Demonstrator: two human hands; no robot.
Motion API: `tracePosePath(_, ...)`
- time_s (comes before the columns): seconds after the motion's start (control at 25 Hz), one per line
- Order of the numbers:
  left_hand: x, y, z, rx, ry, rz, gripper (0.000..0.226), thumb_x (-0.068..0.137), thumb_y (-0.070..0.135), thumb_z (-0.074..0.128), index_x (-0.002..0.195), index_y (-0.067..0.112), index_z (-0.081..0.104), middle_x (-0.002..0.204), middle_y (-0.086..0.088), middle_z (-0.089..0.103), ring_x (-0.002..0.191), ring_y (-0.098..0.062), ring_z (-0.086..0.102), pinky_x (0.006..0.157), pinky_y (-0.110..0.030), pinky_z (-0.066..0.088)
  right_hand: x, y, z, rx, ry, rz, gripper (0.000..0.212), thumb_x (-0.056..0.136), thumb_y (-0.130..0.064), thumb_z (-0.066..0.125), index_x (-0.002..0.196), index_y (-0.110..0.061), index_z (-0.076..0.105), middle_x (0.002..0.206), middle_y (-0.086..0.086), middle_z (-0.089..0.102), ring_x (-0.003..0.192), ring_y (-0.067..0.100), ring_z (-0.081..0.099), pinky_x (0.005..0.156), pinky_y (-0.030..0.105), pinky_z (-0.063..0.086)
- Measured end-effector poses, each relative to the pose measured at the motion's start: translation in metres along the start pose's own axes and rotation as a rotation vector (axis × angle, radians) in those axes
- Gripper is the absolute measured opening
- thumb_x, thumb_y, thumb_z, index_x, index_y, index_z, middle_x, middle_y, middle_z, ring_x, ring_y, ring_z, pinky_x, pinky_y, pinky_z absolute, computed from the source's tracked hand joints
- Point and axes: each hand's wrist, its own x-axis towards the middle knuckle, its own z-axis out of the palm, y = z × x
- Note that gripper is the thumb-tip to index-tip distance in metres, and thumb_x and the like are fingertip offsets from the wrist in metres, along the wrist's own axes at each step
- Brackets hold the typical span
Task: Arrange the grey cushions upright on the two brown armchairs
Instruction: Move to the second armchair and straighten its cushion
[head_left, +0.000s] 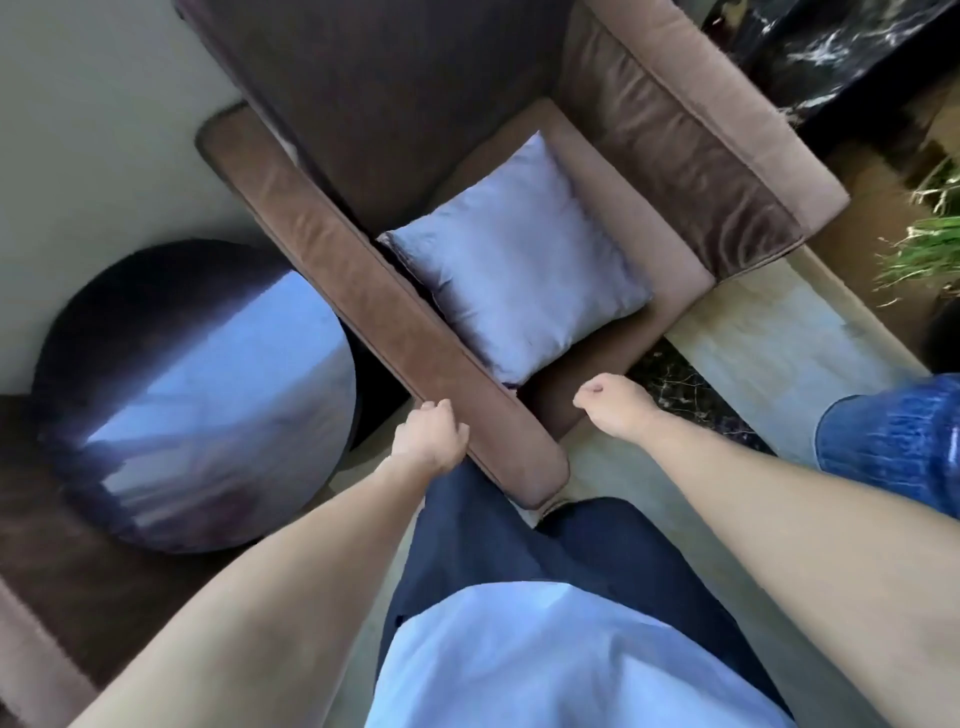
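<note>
A grey shiny cushion (519, 260) lies on the seat of a brown armchair (691, 156), leaning against the chair's left armrest (363, 270). My left hand (431, 434) rests at the near end of that armrest, fingers curled, holding nothing. My right hand (613, 402) hovers over the front edge of the seat, just short of the cushion's near corner, loosely closed and empty. Part of a second brown armchair (47, 597) shows at the lower left; no cushion is visible on it.
A round glossy dark side table (197, 395) stands left of the armchair, between the two chairs. A dark marble surface (831, 47) is at the top right, a green plant (935, 239) at the right edge, another person's blue jeans leg (893, 441) nearby.
</note>
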Motion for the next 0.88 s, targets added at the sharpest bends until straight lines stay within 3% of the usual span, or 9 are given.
tracePosePath(0.12,0.026,0.013,-0.008,-0.116,-0.032,-0.053,0.030,0.096,0.030,0.049,0.106,0.005,0.061,0.115,-0.018,0.069,0.112,-0.038,0.062,0.091,-0.040,0.051,0.043,-0.003,-0.032,0.092,-0.107,0.085,0.028,0.092,-0.026,0.059,0.080,-0.002,0.067,0.097,0.021,0.069,0.090,0.032,0.062,0.078,0.035,0.046)
tracePosePath(0.2,0.047,0.032,-0.018,-0.177,-0.043,-0.089,0.030,0.096,0.035,0.051,0.108,0.010,0.063,0.113,-0.011,0.073,0.110,-0.034,0.065,0.091,-0.037,0.053,0.081,-0.005,-0.046,0.271,-0.151,0.155,0.026,0.092,-0.022,0.058,0.093,0.002,0.067,0.099,0.029,0.068,0.076,0.025,0.056,0.069,0.032,0.046)
tracePosePath(0.28,0.068,0.054,-0.029,-0.228,0.021,-0.132,0.030,0.097,0.035,0.053,0.109,0.010,0.065,0.112,-0.010,0.075,0.109,-0.032,0.067,0.090,-0.036,0.053,0.124,-0.006,-0.049,0.404,-0.231,0.195,0.033,0.099,-0.018,0.055,0.118,0.007,0.065,0.118,0.030,0.072,0.070,0.021,0.059,0.067,0.030,0.051)
tracePosePath(0.4,0.111,0.086,-0.046,-0.232,0.181,-0.174,0.027,0.096,0.026,0.057,0.111,0.006,0.068,0.113,-0.016,0.074,0.110,-0.035,0.065,0.090,-0.036,0.050,0.172,-0.005,-0.050,0.541,-0.289,0.253,0.029,0.103,-0.028,0.051,0.120,-0.006,0.060,0.127,0.020,0.070,0.066,0.020,0.064,0.058,0.028,0.046)
tracePosePath(0.52,0.186,0.102,-0.056,-0.141,0.248,-0.110,0.034,0.093,0.022,0.060,0.121,0.002,0.065,0.120,-0.024,0.066,0.114,-0.041,0.061,0.096,-0.039,0.046,0.214,0.007,-0.048,0.709,-0.259,0.385,0.046,0.105,-0.047,0.050,0.135,-0.012,0.052,0.119,0.012,0.063,0.074,0.024,0.069,0.064,0.032,0.050)
tracePosePath(0.6,0.248,0.109,-0.064,-0.112,0.338,-0.069,0.045,0.095,0.030,0.061,0.129,0.001,0.058,0.127,-0.026,0.057,0.120,-0.043,0.054,0.105,-0.041,0.040,0.243,0.016,-0.042,0.722,-0.226,0.428,0.058,0.100,-0.062,0.051,0.136,-0.016,0.053,0.120,0.004,0.064,0.080,0.023,0.069,0.070,0.033,0.051)
tracePosePath(0.68,0.302,0.116,-0.078,-0.083,0.488,-0.069,0.057,0.097,0.043,0.057,0.135,0.002,0.051,0.135,-0.023,0.051,0.126,-0.042,0.048,0.108,-0.043,0.036,0.267,0.023,-0.031,0.725,-0.185,0.443,0.065,0.092,-0.070,0.058,0.129,-0.017,0.060,0.118,0.001,0.069,0.070,0.018,0.068,0.061,0.028,0.046)
tracePosePath(0.76,0.343,0.124,-0.091,-0.076,0.560,-0.110,0.071,0.095,0.056,0.051,0.145,0.007,0.043,0.146,-0.015,0.045,0.137,-0.035,0.042,0.112,-0.045,0.035,0.280,0.030,-0.021,0.887,-0.199,0.475,0.063,0.084,-0.068,0.071,0.124,-0.019,0.064,0.108,0.000,0.071,0.061,0.016,0.063,0.052,0.025,0.043)
tracePosePath(0.88,0.383,0.127,-0.106,-0.095,0.436,-0.121,0.078,0.093,0.068,0.041,0.149,0.014,0.042,0.155,-0.007,0.045,0.147,-0.028,0.036,0.118,-0.052,0.030,0.288,0.034,-0.013,1.179,-0.201,0.489,0.064,0.081,-0.055,0.083,0.130,-0.019,0.064,0.096,-0.002,0.065,0.056,0.013,0.052,0.046,0.021,0.042)
